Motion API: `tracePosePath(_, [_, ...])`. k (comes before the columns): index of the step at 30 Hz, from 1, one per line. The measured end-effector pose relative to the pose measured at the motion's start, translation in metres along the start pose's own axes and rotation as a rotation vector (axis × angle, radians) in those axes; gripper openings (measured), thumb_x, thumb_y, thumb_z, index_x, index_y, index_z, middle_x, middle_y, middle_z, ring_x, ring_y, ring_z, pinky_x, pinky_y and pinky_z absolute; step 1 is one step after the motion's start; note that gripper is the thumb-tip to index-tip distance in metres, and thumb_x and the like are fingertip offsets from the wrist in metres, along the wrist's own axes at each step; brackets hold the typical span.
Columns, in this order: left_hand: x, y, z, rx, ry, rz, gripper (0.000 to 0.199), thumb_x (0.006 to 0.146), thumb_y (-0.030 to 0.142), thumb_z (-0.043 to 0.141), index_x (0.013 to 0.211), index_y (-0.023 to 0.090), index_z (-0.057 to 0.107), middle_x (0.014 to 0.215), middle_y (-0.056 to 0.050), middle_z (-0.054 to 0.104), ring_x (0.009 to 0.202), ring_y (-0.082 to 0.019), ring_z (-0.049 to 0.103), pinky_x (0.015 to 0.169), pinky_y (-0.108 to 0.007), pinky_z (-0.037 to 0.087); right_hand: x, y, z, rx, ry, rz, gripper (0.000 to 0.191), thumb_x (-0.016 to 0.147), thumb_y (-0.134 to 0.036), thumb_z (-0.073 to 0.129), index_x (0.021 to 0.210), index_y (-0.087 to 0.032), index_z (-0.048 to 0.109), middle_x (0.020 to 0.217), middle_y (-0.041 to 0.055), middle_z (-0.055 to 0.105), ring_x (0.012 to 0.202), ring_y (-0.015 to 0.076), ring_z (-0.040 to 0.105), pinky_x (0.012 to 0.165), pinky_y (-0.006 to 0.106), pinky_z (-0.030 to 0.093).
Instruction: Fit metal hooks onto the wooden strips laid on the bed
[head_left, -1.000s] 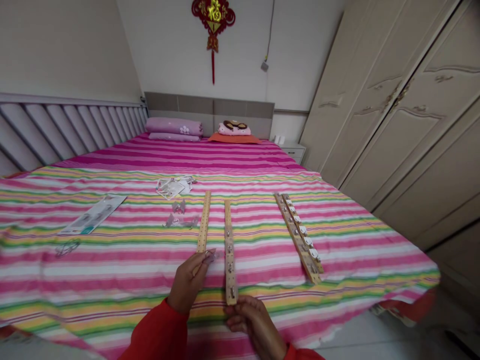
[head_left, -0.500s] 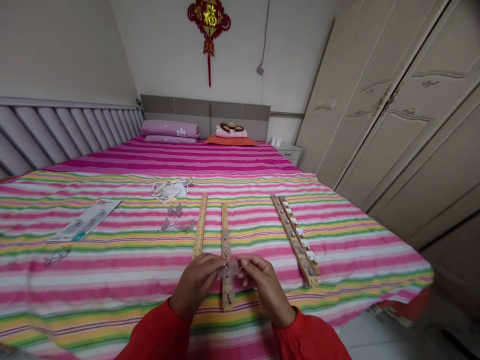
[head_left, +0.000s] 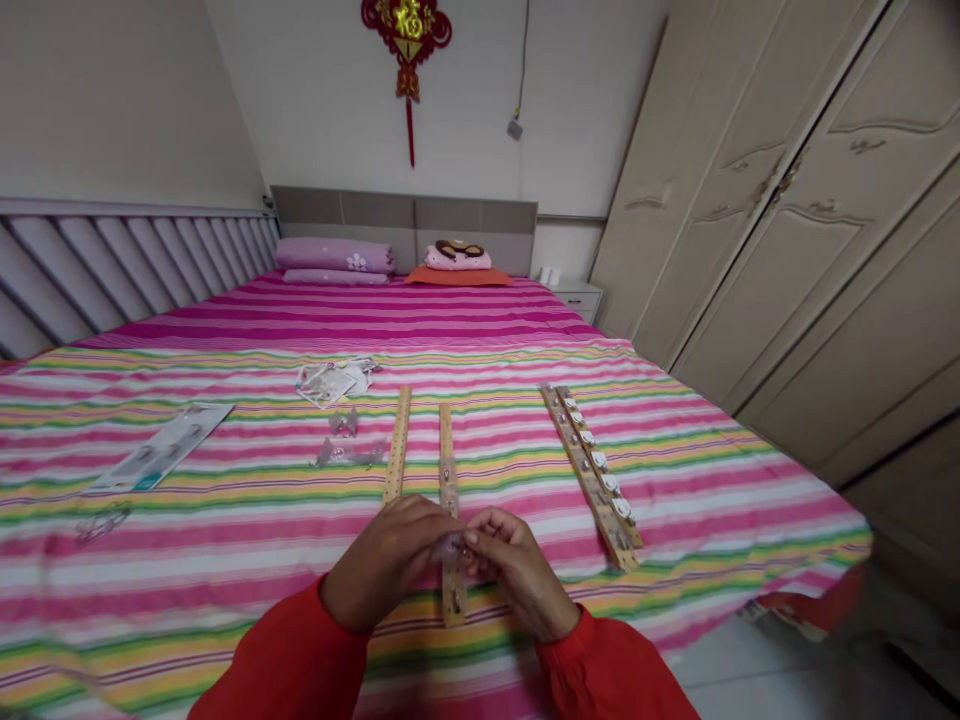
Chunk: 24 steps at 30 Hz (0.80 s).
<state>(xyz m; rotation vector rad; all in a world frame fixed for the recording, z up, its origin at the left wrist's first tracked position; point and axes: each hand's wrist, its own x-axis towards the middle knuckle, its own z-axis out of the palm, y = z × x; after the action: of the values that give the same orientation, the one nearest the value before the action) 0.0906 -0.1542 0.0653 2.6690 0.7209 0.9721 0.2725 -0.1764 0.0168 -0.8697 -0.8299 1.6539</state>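
My left hand (head_left: pixel 382 565) and my right hand (head_left: pixel 517 572) meet low over the bed, pinching a small clear plastic hook piece (head_left: pixel 450 547) between their fingers. Directly under them lies a narrow wooden strip (head_left: pixel 448 470) with metal fittings, its middle hidden by my fingers. Left of it, a second drilled wooden strip (head_left: pixel 397 445) lies bare, its near end close to my left hand. Further right, a wooden strip with white hooks (head_left: pixel 596 470) rests beside another strip, out of reach of both hands.
Clear plastic pieces (head_left: pixel 343 423) and opened packaging (head_left: pixel 326 382) lie beyond the strips. A printed card (head_left: pixel 161 447) lies at left. The striped bedspread (head_left: pixel 637 500) ends at an edge on the right, above a tiled floor. A wardrobe stands right, a slatted panel left.
My hands have stayed together on the clear piece since half a second ago. A second before, they were apart, with the right hand lower at the strip's near end. The view has shifted slightly.
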Motion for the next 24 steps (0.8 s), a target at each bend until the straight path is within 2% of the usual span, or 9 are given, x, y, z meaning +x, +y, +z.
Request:
tracePosePath(2, [0.001,-0.006,0.001,-0.08,0.028,-0.133,0.037,0.09,0.012,0.043,0.122,0.026,0.055,0.1,-0.002,0.068,0.09,-0.014,0.061,0.079,-0.028,0.048,0.003,0.0,-0.001,0.026,-0.01,-0.005,0.035,0.06,-0.038,0.082,0.071,-0.014,0.06,0.057,0.0012,0.063,0.048,0.0084,0.055,0.049,0.019,0.042])
tracePosePath(5, [0.001,-0.014,0.007,-0.294,0.183,-0.424,0.037,0.088,0.023,0.047,0.124,0.02,0.054,0.098,-0.005,0.068,0.088,-0.015,0.064,0.079,-0.029,0.052,0.01,0.002,-0.002,0.103,0.036,-0.009,0.035,0.059,-0.037,0.083,0.072,-0.014,0.061,0.058,0.0007,0.063,0.052,0.0085,0.057,0.053,0.019,0.044])
tracePosePath(8, [0.006,-0.021,0.018,-0.545,0.303,-0.679,0.039,0.079,0.037,0.06,0.11,0.014,0.06,0.089,-0.007,0.069,0.082,-0.017,0.066,0.075,-0.03,0.054,0.02,0.003,-0.002,0.173,0.106,-0.034,0.034,0.058,-0.035,0.084,0.072,-0.014,0.061,0.06,-0.0002,0.062,0.056,0.0088,0.057,0.056,0.02,0.046])
tracePosePath(10, [0.011,-0.025,0.026,-0.659,0.33,-0.778,0.038,0.069,0.041,0.068,0.095,0.013,0.064,0.082,-0.006,0.068,0.077,-0.017,0.065,0.071,-0.029,0.054,0.027,0.003,0.0,0.183,0.125,-0.053,0.033,0.057,-0.034,0.084,0.071,-0.015,0.061,0.063,0.0,0.062,0.058,0.0092,0.057,0.057,0.021,0.047])
tracePosePath(13, [0.023,-0.035,0.033,-0.753,0.387,-0.854,0.037,0.059,0.042,0.075,0.079,0.012,0.065,0.074,-0.005,0.067,0.07,-0.015,0.063,0.067,-0.026,0.052,0.042,0.0,0.001,0.144,0.115,-0.072,0.033,0.057,-0.035,0.082,0.072,-0.015,0.061,0.062,0.0,0.062,0.056,0.0093,0.057,0.057,0.022,0.047])
tracePosePath(16, [0.041,-0.051,0.032,-0.82,0.435,-0.92,0.043,0.051,0.044,0.078,0.076,0.012,0.066,0.069,-0.003,0.066,0.066,-0.014,0.061,0.064,-0.025,0.05,0.063,-0.008,-0.002,0.038,0.114,-0.13,0.034,0.059,-0.039,0.079,0.072,-0.015,0.061,0.062,0.0002,0.063,0.053,0.0092,0.056,0.054,0.022,0.045])
tracePosePath(20, [0.068,-0.076,0.028,-0.89,0.396,-0.971,0.047,0.041,0.042,0.083,0.073,0.012,0.065,0.064,-0.001,0.064,0.061,-0.012,0.058,0.059,-0.023,0.047,0.099,-0.021,-0.01,-0.16,0.169,-0.208,0.034,0.057,-0.043,0.075,0.067,-0.015,0.058,0.055,-0.0021,0.059,0.045,0.0084,0.051,0.046,0.022,0.039])
tracePosePath(24, [0.084,-0.101,0.034,-0.897,0.429,-1.017,0.042,0.04,0.036,0.085,0.069,0.013,0.064,0.061,0.001,0.061,0.057,-0.011,0.055,0.057,-0.023,0.046,0.131,-0.022,-0.017,-0.246,0.202,-0.232,0.032,0.055,-0.043,0.071,0.064,-0.017,0.056,0.054,-0.0039,0.055,0.041,0.0074,0.043,0.042,0.023,0.032])
